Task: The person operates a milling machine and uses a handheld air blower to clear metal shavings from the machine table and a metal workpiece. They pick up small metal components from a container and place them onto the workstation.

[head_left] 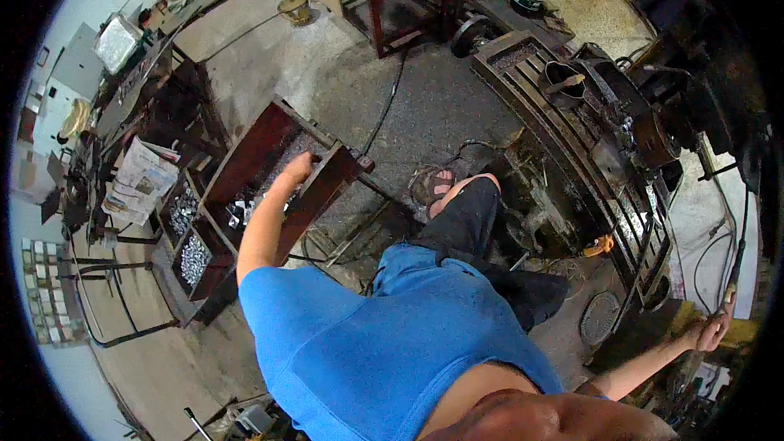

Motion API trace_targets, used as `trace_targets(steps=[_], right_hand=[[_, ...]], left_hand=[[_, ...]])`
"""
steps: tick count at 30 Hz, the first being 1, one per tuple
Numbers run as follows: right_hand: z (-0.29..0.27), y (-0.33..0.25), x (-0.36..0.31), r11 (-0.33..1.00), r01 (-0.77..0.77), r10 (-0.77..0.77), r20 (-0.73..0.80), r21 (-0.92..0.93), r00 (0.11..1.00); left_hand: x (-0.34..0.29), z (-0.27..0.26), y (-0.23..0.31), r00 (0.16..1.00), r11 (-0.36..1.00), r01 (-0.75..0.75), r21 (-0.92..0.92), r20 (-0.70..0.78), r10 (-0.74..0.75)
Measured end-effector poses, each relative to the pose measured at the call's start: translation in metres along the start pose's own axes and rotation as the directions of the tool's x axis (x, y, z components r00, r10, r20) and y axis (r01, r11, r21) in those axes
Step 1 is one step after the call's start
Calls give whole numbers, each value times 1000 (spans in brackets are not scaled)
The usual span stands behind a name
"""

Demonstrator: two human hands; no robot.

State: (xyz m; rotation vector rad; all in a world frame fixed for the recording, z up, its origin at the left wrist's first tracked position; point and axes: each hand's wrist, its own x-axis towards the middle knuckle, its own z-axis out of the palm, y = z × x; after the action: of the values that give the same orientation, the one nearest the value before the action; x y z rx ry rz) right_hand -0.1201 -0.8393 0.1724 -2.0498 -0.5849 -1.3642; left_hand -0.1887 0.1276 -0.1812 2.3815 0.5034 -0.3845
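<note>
My left hand is over the dark red compartmented box on the left, close to its right-hand divider. Its fingers are curled, and whatever they may hold is hidden. Below that hand, small shiny metal pieces lie in the box's large compartment. At the far right, my right hand is closed round the lower end of a long dark lever with a pale tip. The lever slants down from the dark machine.
Smaller compartments hold more metal parts. A folded newspaper hangs beside the box, above a metal-framed chair. On the right, a slatted metal bench carries a dark pot. Cables cross the floor near my foot.
</note>
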Motion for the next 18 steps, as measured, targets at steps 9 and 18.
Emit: trace_targets(steps=[9,18], right_hand=[[-29,-13,0,935,-353,350,-81,-29,933],[38,-78,74,995,-79,91,-200,68,975]], left_hand=[[-72,-24,6,976,825,176,538,15,-218],[-24,-26,-148,961,970,-206,132,215,175]])
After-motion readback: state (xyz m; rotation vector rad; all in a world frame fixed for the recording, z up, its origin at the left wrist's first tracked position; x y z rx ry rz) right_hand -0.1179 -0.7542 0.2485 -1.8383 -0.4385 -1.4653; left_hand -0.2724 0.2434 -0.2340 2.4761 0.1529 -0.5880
